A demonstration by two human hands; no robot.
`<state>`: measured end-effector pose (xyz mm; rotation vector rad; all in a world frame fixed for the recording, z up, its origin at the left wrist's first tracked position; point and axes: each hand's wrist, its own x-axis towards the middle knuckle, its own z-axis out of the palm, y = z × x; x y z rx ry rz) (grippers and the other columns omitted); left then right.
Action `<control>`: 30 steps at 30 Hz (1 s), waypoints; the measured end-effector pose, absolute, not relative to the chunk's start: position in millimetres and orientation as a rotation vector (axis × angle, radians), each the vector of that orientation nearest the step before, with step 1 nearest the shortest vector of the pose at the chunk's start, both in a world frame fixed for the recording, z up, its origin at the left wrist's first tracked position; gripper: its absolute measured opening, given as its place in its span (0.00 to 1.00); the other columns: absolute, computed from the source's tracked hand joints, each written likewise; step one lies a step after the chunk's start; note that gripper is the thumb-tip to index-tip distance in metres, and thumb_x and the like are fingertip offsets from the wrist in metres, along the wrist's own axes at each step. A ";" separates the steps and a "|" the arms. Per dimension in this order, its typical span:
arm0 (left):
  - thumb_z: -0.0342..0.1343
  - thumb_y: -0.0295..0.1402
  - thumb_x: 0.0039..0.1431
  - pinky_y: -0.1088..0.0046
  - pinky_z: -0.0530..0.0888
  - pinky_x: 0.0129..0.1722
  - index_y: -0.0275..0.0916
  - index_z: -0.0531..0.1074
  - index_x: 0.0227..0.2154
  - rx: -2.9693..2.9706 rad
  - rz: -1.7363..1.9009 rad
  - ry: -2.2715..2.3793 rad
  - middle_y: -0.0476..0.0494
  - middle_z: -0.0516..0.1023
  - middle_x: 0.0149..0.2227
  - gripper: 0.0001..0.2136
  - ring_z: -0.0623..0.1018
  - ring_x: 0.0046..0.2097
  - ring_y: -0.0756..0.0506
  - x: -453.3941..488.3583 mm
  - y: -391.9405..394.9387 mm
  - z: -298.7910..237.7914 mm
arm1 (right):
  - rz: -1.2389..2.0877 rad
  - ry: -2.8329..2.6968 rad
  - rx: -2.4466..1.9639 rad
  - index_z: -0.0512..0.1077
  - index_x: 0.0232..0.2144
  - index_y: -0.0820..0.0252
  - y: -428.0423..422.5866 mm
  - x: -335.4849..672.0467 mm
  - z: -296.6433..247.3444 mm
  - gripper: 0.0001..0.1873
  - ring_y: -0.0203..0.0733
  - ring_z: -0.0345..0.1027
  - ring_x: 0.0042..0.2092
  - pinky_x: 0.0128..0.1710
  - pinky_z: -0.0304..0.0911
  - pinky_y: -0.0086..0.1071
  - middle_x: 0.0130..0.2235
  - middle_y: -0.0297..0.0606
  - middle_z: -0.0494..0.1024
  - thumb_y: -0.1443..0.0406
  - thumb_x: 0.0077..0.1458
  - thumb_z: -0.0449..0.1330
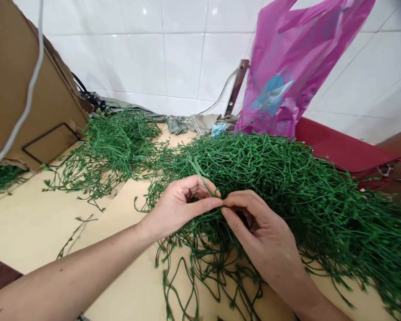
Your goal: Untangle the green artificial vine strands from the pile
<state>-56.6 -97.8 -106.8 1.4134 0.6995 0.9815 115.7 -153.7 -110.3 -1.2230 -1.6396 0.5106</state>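
Left hand (pixel 178 209), right hand (pixel 259 236) pinched narrow on one artificial vine strand (pixel 200 171): light, floppy, snaggy, so I'd grip single stems.

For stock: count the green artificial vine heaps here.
3: a far-left heap by the cardboard, a middle heap beyond the left hand, the largest heap under the right hand. Others may hide behind the cardboard.

The wall tiles (pixel 183 58) are white ceramic, very smooth and glossy. The pink bag (pixel 297 58) is thin plastic with a soft shine, the cardboard sheet (pixel 23 89) is brown and rough, the bracket (pixel 237 87) is dull metal, and the green stems (pixel 270 178) look like matt plastic.
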 end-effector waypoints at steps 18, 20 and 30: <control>0.64 0.31 0.56 0.74 0.71 0.38 0.37 0.73 0.34 1.399 0.866 0.613 0.49 0.75 0.33 0.06 0.74 0.34 0.52 -54.4 -98.8 -112.6 | 0.739 -1.463 -1.245 0.77 0.32 0.55 -154.3 115.7 -110.5 0.04 0.38 0.70 0.30 0.31 0.69 0.30 0.29 0.32 0.76 0.62 0.58 0.63; 0.64 0.31 0.56 0.74 0.71 0.36 0.37 0.73 0.33 1.439 0.880 0.648 0.49 0.75 0.32 0.06 0.73 0.32 0.52 -54.5 -98.2 -112.1 | 0.803 -1.471 -1.233 0.77 0.33 0.55 -154.3 117.1 -109.3 0.07 0.39 0.72 0.33 0.35 0.70 0.31 0.30 0.34 0.78 0.60 0.60 0.61; 0.63 0.29 0.58 0.73 0.73 0.37 0.37 0.75 0.30 1.926 0.996 0.763 0.47 0.78 0.33 0.03 0.77 0.35 0.49 -61.1 -97.1 -110.0 | 0.582 -1.663 -1.283 0.73 0.33 0.55 -150.6 118.9 -115.0 0.02 0.40 0.74 0.34 0.35 0.71 0.33 0.33 0.34 0.79 0.65 0.56 0.63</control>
